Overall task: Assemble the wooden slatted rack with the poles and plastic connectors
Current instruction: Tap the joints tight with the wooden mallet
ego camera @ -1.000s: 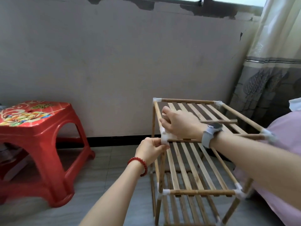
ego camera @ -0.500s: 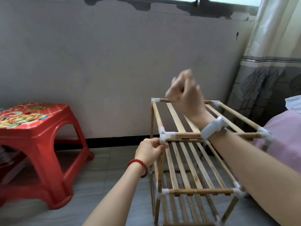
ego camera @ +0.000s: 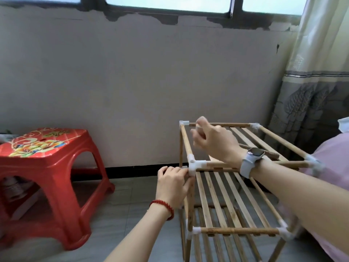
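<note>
Wooden slatted rack stands on the floor beside a red stool, near the wall. Left hand grips the upright pole just under the white connector. Right hand is clenched into a fist above the top slats, holding nothing

Open floor gap between red stool and rack; wall behind.

Grey tiled floor under wooden rack and red stool.
</note>
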The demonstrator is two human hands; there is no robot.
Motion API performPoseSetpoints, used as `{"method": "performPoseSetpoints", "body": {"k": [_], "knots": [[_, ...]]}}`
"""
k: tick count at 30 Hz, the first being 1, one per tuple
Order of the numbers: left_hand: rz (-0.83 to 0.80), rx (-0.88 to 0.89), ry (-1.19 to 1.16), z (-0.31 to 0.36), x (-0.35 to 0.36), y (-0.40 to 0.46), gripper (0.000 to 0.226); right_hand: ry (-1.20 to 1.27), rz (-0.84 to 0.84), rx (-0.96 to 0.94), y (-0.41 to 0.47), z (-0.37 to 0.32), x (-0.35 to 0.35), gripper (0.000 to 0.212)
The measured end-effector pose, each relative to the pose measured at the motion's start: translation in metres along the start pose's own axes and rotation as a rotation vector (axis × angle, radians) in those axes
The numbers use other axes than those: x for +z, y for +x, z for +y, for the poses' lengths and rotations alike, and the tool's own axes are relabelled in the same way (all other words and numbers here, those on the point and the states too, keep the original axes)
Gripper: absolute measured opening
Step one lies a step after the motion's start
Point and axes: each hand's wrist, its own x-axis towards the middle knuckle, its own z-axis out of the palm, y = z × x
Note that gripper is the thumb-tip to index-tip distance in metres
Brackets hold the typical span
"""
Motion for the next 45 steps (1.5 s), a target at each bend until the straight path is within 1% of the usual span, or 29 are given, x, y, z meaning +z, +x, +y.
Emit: {"method": "performPoseSetpoints", "body": {"k": [2, 3, 4, 5, 6, 7, 8, 9, 10, 11, 13, 15, 18, 20, 22, 24, 26, 28, 29, 33, 36, 39, 41, 42, 43, 45], "knots": [[0.044, 0.021, 0.008, -0.001, -0.004, 0.005, 0.017, 0.238, 0.343, 0.024, 0.01, 0.007, -0.012, 0.021], [0.048, 0.023, 0.005, 0.0, -0.008, 0.008, 0.017, 0.24, 0.419, 0.029, 0.006, 0.008, -0.011, 0.022], [0.032, 0.015, 0.005, 0.001, -0.01, 0.01, 0.02, 0.117, 0.354, 0.044, -0.003, 0.007, -0.004, 0.027], [0.011, -0.004, 0.003, 0.001, -0.012, 0.011, 0.023, -0.025, 0.16, 0.063, -0.015, 0.006, 0.005, 0.03], [0.002, -0.022, -0.012, 0.0, -0.013, 0.01, 0.024, -0.079, -0.029, 0.106, -0.025, 0.01, 0.011, 0.028], [0.016, -0.036, -0.039, 0.0, -0.016, 0.011, 0.023, -0.023, -0.089, 0.123, -0.03, 0.017, 0.008, 0.023], [0.048, -0.058, -0.063, 0.001, -0.019, 0.01, 0.02, 0.083, -0.039, 0.116, -0.027, 0.026, 0.0, 0.02], [0.087, -0.075, -0.068, 0.005, -0.023, 0.012, 0.016, 0.179, 0.064, 0.112, -0.025, 0.036, -0.014, 0.018], [0.133, -0.08, -0.061, 0.011, -0.025, 0.014, 0.014, 0.225, 0.169, 0.113, -0.024, 0.047, -0.028, 0.017], [0.184, -0.074, -0.043, 0.019, -0.025, 0.018, 0.015, 0.249, 0.233, 0.128, -0.023, 0.058, -0.041, 0.017], [0.238, -0.004, -0.025, 0.044, -0.02, 0.03, 0.021, 0.248, 0.281, 0.19, -0.031, 0.084, -0.061, 0.018], [0.17, 0.119, -0.037, 0.078, -0.009, 0.043, 0.026, 0.213, 0.293, 0.324, -0.046, 0.113, -0.07, 0.02], [-0.026, 0.278, -0.038, 0.137, 0.024, 0.059, 0.037, 0.226, 0.332, 0.518, -0.075, 0.155, -0.083, 0.026], [-0.122, 0.331, 0.021, 0.171, 0.051, 0.067, 0.04, 0.248, 0.338, 0.552, -0.097, 0.178, -0.091, 0.025], [-0.188, 0.328, 0.077, 0.198, 0.072, 0.071, 0.038, 0.252, 0.37, 0.575, -0.118, 0.197, -0.099, 0.023], [-0.173, 0.295, 0.121, 0.209, 0.084, 0.069, 0.031, 0.266, 0.398, 0.609, -0.134, 0.213, -0.104, 0.024], [-0.069, 0.296, 0.096, 0.207, 0.083, 0.064, 0.025, 0.281, 0.408, 0.631, -0.144, 0.221, -0.103, 0.025], [0.0, 0.331, 0.061, 0.196, 0.08, 0.062, 0.031, 0.306, 0.4, 0.633, -0.147, 0.225, -0.098, 0.025], [0.007, 0.345, 0.043, 0.188, 0.077, 0.063, 0.033, 0.32, 0.389, 0.633, -0.147, 0.225, -0.094, 0.025], [-0.037, 0.304, 0.015, 0.142, 0.052, 0.066, 0.035, 0.331, 0.291, 0.674, -0.138, 0.215, -0.081, 0.028], [-0.084, 0.239, 0.014, 0.102, 0.027, 0.061, 0.028, 0.301, 0.189, 0.608, -0.129, 0.193, -0.067, 0.026], [-0.068, 0.184, 0.001, 0.081, 0.012, 0.048, 0.028, 0.34, 0.081, 0.47, -0.115, 0.166, -0.059, 0.026], [-0.067, 0.185, -0.024, 0.083, 0.012, 0.037, 0.03, 0.324, 0.032, 0.353, -0.105, 0.147, -0.058, 0.021], [-0.087, 0.183, -0.033, 0.089, 0.014, 0.031, 0.036, 0.296, 0.014, 0.311, -0.101, 0.14, -0.059, 0.019], [-0.103, 0.17, -0.038, 0.099, 0.02, 0.027, 0.042, 0.253, -0.008, 0.29, -0.098, 0.133, -0.061, 0.022], [-0.073, 0.079, -0.063, 0.119, 0.032, 0.023, 0.049, 0.121, -0.051, 0.299, -0.099, 0.125, -0.065, 0.031]]}}
